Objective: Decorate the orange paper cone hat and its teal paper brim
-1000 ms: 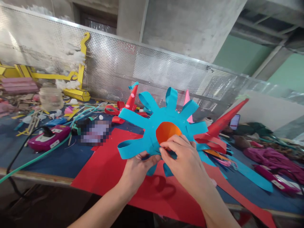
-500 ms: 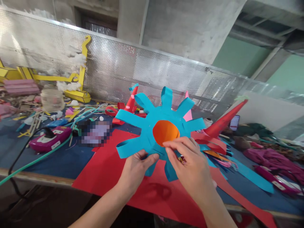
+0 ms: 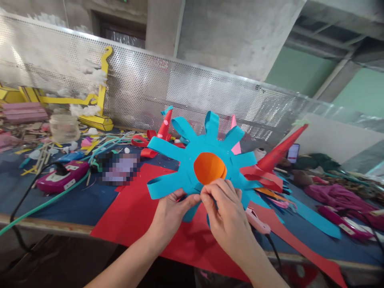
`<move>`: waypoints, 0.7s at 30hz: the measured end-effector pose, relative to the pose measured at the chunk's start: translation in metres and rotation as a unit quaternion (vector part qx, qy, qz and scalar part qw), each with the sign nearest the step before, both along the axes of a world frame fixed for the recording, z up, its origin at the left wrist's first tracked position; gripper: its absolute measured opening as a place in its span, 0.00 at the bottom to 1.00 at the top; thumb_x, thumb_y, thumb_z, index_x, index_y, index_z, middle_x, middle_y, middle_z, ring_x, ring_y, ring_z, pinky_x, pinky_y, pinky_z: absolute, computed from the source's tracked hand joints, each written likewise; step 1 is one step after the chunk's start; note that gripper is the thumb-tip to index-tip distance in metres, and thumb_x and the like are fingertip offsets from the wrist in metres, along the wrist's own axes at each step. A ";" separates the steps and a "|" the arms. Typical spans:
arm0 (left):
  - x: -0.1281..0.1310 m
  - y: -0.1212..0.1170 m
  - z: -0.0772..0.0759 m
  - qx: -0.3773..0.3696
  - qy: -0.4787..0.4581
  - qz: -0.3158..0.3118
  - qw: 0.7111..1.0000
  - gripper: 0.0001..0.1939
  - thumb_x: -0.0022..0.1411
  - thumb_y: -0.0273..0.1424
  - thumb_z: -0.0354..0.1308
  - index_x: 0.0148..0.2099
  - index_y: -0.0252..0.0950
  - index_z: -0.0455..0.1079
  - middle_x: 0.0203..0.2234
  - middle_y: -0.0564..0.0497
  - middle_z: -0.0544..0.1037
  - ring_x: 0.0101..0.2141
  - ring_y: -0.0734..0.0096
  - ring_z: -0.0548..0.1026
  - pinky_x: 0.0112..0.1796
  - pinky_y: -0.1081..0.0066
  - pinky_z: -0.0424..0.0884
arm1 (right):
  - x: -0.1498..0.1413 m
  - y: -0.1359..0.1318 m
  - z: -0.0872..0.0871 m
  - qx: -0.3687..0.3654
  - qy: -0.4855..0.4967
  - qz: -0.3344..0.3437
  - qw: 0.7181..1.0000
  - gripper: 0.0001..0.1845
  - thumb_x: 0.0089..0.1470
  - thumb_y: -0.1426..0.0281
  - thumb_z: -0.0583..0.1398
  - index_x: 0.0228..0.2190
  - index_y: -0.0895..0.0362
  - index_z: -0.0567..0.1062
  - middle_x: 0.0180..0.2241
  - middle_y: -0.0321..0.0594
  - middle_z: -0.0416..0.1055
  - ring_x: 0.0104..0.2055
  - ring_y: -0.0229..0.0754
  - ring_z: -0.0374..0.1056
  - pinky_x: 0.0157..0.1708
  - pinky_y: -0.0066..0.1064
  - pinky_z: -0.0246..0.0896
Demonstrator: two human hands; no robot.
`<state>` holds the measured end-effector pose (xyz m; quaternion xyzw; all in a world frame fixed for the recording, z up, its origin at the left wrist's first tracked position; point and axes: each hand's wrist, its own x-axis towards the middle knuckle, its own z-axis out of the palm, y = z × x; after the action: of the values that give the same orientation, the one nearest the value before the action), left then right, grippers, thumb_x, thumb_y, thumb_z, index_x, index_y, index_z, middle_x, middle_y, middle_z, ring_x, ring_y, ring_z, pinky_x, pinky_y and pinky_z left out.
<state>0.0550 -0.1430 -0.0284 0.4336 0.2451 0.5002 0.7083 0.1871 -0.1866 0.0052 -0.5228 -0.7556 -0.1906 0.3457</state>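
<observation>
A blue paper flower [image 3: 186, 168] with looped strips round its edge stands tilted up in front of me. Its round middle opening shows an orange paper cone [image 3: 207, 170]. My left hand [image 3: 172, 210] is closed on its lower edge, thumb in front. Close beside that thumb, my right hand [image 3: 223, 212] pinches at the flower's lower part, just under the opening; its fingertips hide the exact spot. To the right, partly behind my right hand, lies a pink hot glue gun [image 3: 258, 222] with a black cord. A red paper sheet [image 3: 126, 216] is spread underneath.
Red paper cones [image 3: 282, 148] stand behind the flower. At left are a magenta power strip [image 3: 61, 178], a clear jar [image 3: 64, 129], a yellow frame [image 3: 103, 84] and scattered scraps. Another magenta power strip [image 3: 345, 224] and purple cloth [image 3: 342, 198] lie right. A perforated metal panel [image 3: 210, 92] runs behind.
My right hand has moved left and slightly inward, bringing its fingertips next to my left thumb. The pink glue gun has come into sight. The flower has hardly moved.
</observation>
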 end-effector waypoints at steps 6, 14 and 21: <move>-0.001 -0.001 0.001 0.005 0.026 0.026 0.999 0.14 0.49 0.39 0.70 0.36 0.37 0.80 0.32 0.50 0.82 0.33 0.65 0.77 0.36 0.71 0.72 | 0.002 -0.002 -0.001 0.049 0.056 -0.006 0.997 0.08 0.65 0.76 0.52 0.34 0.55 0.68 0.34 0.39 0.68 0.38 0.44 0.62 0.38 0.37 0.53; -0.002 0.000 -0.005 0.093 0.145 0.115 0.978 0.12 0.51 0.41 0.66 0.26 0.37 0.77 0.17 0.56 0.71 0.21 0.75 0.61 0.23 0.74 0.57 | -0.007 -0.007 -0.010 0.017 0.075 -0.009 0.997 0.08 0.62 0.73 0.59 0.29 0.54 0.67 0.31 0.36 0.70 0.36 0.44 0.65 0.37 0.36 0.54; -0.007 0.006 -0.009 0.166 0.213 0.137 0.953 0.13 0.52 0.39 0.66 0.23 0.36 0.75 0.16 0.56 0.65 0.21 0.75 0.58 0.22 0.75 0.55 | -0.006 -0.010 -0.003 -0.116 0.088 -0.002 0.989 0.12 0.60 0.77 0.59 0.29 0.55 0.62 0.32 0.35 0.64 0.37 0.44 0.60 0.37 0.37 0.53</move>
<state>0.0475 -0.1374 -0.0377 0.6036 0.3611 0.5223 0.4821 0.1807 -0.1971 0.0019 -0.5761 -0.7379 -0.0554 0.3472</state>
